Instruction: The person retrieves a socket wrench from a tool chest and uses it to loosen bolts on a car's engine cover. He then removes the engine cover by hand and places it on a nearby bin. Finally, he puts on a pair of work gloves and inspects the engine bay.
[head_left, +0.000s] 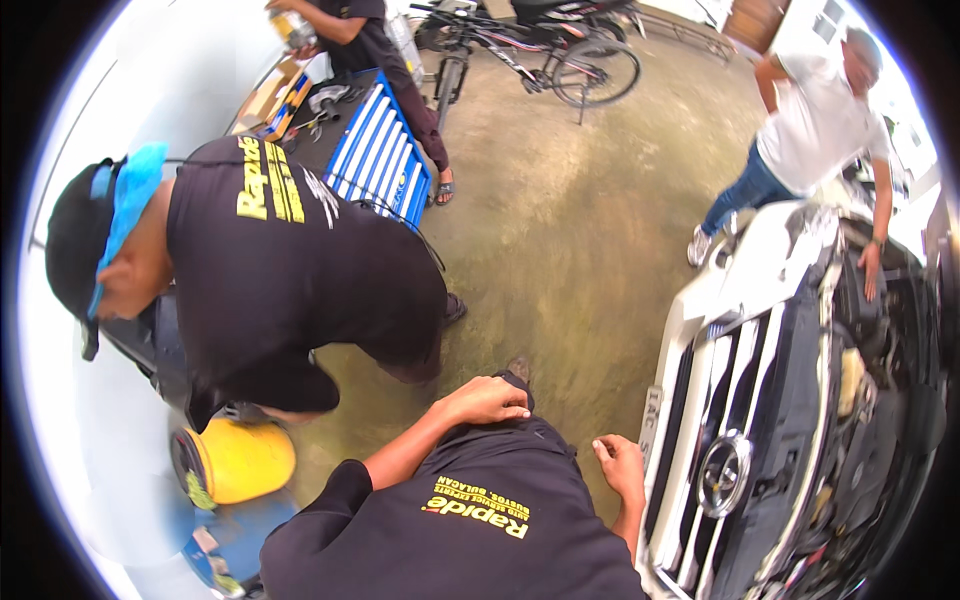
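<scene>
My left hand lies flat on my bent knee in dark trousers, fingers apart, holding nothing. My right hand rests on my other thigh with its fingers curled in and nothing in them. It is a short way from the front grille of a white car with its bonnet up. My black shirt fills the lower middle of the view.
A co-worker in a black shirt and cap bends low at my left over a yellow round object. A blue tool cart and a bicycle stand behind. A person in a white shirt leans on the engine bay.
</scene>
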